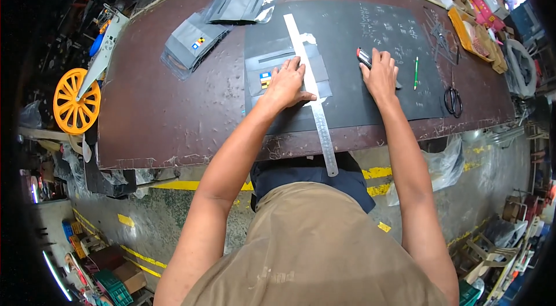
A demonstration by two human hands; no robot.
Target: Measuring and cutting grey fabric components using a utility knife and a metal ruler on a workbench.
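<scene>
The left hand [286, 83] lies flat, fingers spread, pinning a long steel ruler [311, 89] across grey sheets [289, 71] on the black mat [359, 57] covering the bench [162, 109]. The right hand [380, 74] rests palm down over a utility knife [364, 58], fingers loosely curled around it. A green pen [416, 72] lies just beside.

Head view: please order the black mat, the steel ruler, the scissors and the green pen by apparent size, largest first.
1. black mat
2. steel ruler
3. scissors
4. green pen; it looks close to the scissors, so this last order is unsure.
</scene>
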